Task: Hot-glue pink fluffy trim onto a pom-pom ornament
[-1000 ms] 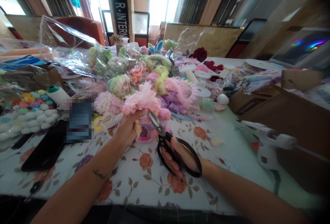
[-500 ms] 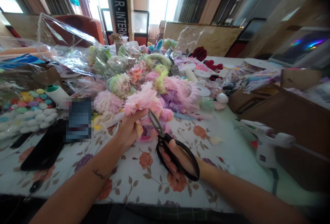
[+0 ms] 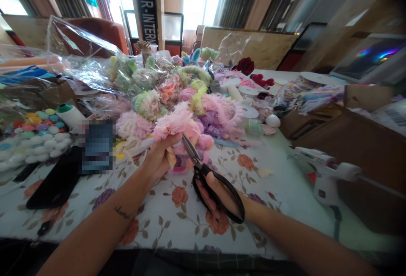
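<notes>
My left hand (image 3: 160,155) is closed around the lower part of a pink fluffy trim (image 3: 174,120), whose frayed tufts stand up above my thumb. In my right hand (image 3: 215,191) are black-handled scissors (image 3: 192,149), with my fingers through the loops. The blades look nearly closed and point up and left, their tips at the trim beside my left thumb. Whether the tips touch it I cannot tell. Just beyond the blades hang pink fuzzy pieces (image 3: 204,142), and part of my left fingers is hidden behind the trim.
Behind my hands rises a heap of pastel trims and yarn (image 3: 190,81). To the left lie a black phone (image 3: 50,187), a thread spool (image 3: 68,117) and bagged pompoms (image 3: 44,140). At right are a white glue gun (image 3: 326,174) and a cardboard box (image 3: 358,140). A flowered cloth (image 3: 158,221) covers the table.
Almost nothing differs. The scissors and my right hand have shifted very slightly left; my left hand keeps its hold on the pink trim.
</notes>
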The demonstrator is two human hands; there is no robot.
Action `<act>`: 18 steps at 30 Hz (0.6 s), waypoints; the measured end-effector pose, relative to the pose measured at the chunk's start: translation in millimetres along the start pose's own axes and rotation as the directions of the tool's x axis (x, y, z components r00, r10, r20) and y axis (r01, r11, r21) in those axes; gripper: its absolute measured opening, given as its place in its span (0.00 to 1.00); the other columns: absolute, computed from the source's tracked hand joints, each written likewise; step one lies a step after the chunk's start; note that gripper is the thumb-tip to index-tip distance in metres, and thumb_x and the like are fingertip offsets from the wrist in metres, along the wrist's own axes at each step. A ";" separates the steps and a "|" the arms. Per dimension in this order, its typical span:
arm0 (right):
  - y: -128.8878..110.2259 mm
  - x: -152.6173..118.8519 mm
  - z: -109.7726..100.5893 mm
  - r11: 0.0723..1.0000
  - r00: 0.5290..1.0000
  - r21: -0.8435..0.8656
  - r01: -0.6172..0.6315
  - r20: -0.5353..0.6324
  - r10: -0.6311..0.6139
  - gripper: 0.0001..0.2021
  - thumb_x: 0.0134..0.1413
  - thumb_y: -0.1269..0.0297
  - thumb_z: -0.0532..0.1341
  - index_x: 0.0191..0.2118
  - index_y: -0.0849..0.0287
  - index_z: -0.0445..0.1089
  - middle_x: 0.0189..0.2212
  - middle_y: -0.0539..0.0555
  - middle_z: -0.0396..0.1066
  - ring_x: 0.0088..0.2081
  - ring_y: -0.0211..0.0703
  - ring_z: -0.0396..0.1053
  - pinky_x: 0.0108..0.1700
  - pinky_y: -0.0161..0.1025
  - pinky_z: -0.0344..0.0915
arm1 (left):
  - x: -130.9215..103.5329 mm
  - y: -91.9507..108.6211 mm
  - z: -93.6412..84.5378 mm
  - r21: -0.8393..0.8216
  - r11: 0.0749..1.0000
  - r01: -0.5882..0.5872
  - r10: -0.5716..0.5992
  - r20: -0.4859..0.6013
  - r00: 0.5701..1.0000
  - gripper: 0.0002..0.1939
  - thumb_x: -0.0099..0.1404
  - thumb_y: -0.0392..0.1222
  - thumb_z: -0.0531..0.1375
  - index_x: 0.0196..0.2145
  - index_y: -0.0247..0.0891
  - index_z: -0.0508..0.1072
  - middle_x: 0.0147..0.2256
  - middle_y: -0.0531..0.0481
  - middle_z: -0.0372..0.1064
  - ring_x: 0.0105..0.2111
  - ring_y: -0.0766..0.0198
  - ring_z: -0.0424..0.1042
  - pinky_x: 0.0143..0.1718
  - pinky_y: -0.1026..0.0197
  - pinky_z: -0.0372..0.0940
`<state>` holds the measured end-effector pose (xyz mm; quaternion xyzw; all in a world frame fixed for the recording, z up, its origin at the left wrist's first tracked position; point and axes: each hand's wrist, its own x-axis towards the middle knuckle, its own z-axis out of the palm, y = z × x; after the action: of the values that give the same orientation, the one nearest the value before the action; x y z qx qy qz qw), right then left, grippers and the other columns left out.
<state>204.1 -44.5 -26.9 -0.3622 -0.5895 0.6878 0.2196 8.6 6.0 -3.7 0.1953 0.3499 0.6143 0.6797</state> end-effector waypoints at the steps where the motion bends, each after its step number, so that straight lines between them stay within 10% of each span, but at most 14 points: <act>1: -1.1 -0.2 0.4 1.000 1.000 0.001 -0.005 -0.007 0.005 0.36 0.50 0.22 0.50 0.25 0.56 0.59 0.13 0.44 0.58 0.11 0.31 0.54 0.13 0.30 0.58 | 0.1 -0.2 -0.5 0.004 1.000 0.002 -0.002 -0.004 1.000 0.16 0.44 0.34 0.76 0.31 0.36 0.78 0.25 0.53 0.75 0.24 0.67 0.73 0.17 0.68 0.60; 18: 15.7 -1.3 -4.4 0.998 0.998 -0.027 0.055 -0.003 -0.055 0.34 0.58 0.27 0.48 0.23 0.56 0.58 0.10 0.45 0.56 0.12 0.31 0.53 0.13 0.29 0.55 | 0.3 -1.6 -1.3 0.048 0.999 -0.006 0.006 0.001 1.000 0.19 0.44 0.35 0.76 0.36 0.36 0.80 0.26 0.53 0.74 0.20 0.69 0.69 0.13 0.67 0.53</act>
<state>210.3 -45.9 -42.0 -0.3498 -0.6082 0.6728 0.2346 8.8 5.8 -5.7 0.2131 0.3637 0.6075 0.6733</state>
